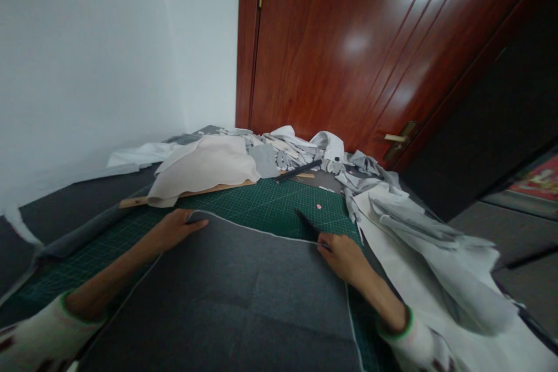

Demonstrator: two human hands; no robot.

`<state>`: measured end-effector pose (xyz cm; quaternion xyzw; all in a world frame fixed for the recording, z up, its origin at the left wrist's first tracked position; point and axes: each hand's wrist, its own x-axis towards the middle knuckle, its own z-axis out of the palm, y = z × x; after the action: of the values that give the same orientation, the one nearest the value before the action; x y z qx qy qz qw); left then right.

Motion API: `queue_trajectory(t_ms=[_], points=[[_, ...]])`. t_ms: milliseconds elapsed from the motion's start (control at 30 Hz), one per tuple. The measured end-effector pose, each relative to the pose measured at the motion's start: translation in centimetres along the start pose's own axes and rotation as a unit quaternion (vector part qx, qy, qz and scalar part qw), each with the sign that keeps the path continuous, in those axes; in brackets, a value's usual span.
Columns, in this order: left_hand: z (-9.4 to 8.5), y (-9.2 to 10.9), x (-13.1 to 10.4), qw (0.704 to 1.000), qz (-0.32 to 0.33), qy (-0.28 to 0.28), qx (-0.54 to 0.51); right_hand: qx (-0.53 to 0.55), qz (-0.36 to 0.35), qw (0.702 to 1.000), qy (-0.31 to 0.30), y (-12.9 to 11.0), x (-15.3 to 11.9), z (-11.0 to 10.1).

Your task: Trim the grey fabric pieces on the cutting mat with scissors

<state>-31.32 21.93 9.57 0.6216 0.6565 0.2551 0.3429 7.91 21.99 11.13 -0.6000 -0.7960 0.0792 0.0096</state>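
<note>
Gray cloth (244,296), near end offscreen, left hand (178,229) tight on corner, right hand (343,256) around half-hidden blade (307,225)

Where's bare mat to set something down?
Widest patch: green mat between the gray cloth and the beige fabric; a pink scrap and the dark pointed tool in the right hand take its right side. A narrower strip runs between the left forearm and the gray fabric roll. Crowded: scrap heap along the door, white fabric at right.
</note>
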Motion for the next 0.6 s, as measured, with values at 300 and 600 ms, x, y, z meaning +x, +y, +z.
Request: queue_trajectory(t_ms=[300,600], points=[[0.9,0.6,3.4,0.991,0.05,0.082,0.094,-0.104,0.09,0.99,0.039,-1.0,0.3,0.7],[1.7,-0.3,4.1,0.961,0.056,0.141,0.231,0.023,0.028,0.999,0.016,2.5,0.3,0.2]])
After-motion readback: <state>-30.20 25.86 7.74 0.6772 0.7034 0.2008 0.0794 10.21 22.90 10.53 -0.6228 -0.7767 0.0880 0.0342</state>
